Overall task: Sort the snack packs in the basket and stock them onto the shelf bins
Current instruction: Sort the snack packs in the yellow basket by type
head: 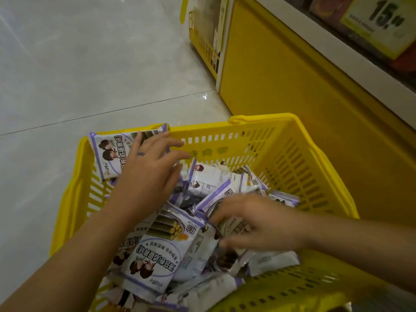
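A yellow plastic basket [292,154] on the floor holds several purple-and-white snack packs [157,255] in a loose heap. My left hand [146,176] holds a snack pack [108,154] up at the basket's far left corner. Its fingers spread across the pack and its thumb is hidden. My right hand [258,224] is blurred and reaches into the heap from the right. Its fingers curl round a pack [216,199] near the middle.
A yellow shelf unit [281,75] stands just behind the basket on the right, with a white ledge and a price tag [380,21] above. Another yellow basket [202,46] stands further back. Pale tiled floor [78,75] lies to the left.
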A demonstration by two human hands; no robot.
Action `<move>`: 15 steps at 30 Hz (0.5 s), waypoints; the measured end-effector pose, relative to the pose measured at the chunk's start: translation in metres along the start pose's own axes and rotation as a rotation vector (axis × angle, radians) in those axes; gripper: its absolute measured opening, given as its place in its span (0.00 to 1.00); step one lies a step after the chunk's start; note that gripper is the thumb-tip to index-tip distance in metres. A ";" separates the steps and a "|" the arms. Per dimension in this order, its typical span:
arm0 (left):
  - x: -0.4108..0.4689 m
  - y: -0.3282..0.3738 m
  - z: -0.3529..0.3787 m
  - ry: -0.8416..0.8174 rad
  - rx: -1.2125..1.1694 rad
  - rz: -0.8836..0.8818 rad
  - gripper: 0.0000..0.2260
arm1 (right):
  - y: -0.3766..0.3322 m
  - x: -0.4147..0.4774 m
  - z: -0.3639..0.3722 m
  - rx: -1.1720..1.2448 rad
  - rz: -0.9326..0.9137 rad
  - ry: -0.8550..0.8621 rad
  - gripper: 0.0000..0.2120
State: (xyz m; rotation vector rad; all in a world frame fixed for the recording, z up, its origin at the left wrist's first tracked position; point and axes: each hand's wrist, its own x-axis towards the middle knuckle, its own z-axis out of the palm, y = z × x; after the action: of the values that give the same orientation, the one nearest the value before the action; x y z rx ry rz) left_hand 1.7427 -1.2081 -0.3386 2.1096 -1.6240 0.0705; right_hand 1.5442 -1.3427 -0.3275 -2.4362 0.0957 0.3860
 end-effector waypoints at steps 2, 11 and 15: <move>-0.001 0.001 0.002 -0.023 0.008 0.018 0.12 | 0.021 0.005 -0.006 -0.061 0.165 0.200 0.29; -0.002 -0.001 0.003 -0.033 -0.008 -0.003 0.12 | 0.066 0.049 -0.005 -0.017 0.508 0.016 0.57; -0.003 -0.003 0.000 -0.027 -0.010 -0.014 0.09 | 0.057 0.042 0.001 0.275 0.449 0.024 0.29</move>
State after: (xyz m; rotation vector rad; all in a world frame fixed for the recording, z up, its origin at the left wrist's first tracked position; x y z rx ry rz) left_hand 1.7448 -1.2049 -0.3412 2.1227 -1.6216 0.0295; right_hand 1.5748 -1.3853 -0.3756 -2.1330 0.6697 0.5029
